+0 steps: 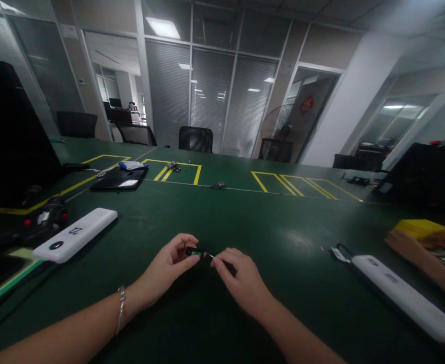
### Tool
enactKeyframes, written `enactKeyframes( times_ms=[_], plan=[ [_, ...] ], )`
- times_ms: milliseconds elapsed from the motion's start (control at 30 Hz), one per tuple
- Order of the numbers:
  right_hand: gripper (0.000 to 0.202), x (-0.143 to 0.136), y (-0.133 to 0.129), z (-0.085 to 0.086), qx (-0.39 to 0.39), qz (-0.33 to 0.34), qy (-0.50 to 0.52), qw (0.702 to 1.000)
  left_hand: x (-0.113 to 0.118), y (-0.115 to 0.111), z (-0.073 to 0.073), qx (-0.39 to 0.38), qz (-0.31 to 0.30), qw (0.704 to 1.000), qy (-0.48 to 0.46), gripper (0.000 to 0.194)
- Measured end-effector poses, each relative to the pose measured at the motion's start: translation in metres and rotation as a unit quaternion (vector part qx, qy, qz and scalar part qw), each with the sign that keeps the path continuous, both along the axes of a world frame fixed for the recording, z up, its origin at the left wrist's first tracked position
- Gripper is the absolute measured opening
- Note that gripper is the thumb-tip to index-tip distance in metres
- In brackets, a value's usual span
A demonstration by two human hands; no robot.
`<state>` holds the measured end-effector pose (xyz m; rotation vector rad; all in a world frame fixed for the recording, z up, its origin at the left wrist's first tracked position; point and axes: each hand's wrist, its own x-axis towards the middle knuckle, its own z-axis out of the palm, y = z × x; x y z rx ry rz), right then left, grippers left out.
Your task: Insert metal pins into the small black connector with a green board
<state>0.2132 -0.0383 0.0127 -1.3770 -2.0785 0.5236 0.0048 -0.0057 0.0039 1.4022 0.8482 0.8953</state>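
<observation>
Above the green tabletop [268,227], my left hand [175,258] pinches a small black piece with a green patch [195,252] between thumb and fingers. A reddish tip shows at its right end. From there a thin, pale, metal-looking rod [211,256] reaches to the fingertips of my right hand [237,270], which are closed on its end. Whether rod and black piece are joined I cannot tell, and their exact kind is too small to make out. Both hands are close together, and a bracelet [121,309] circles my left wrist.
A white power bank [82,233] lies at left, another white one [400,290] at right. Farther back are a black tablet-like slab [110,181], small metal parts [174,166] and yellow tape outlines [197,174]. At far right, another person's hands touch a yellow object [419,228].
</observation>
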Motion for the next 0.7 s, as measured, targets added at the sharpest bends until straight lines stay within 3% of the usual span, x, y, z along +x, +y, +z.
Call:
enactKeyframes(
  times_ms=[200,367,533,700],
  plan=[
    [0.026,-0.002,-0.001,0.000,0.000,0.013,0.021,1.000,0.000,-0.002,0.001,0.009,-0.001,0.999,0.039,0.022],
    [0.026,-0.002,-0.002,0.001,0.003,0.020,-0.012,1.000,0.000,-0.002,0.001,0.098,-0.051,0.991,0.075,0.016],
    [0.028,-0.002,-0.003,0.003,0.023,0.014,-0.055,0.998,0.003,-0.009,0.004,0.214,-0.049,0.955,0.198,0.027],
    [0.029,-0.002,-0.005,0.004,0.035,-0.006,-0.090,0.995,0.002,-0.012,0.006,0.275,-0.049,0.922,0.267,0.041]
  ],
)
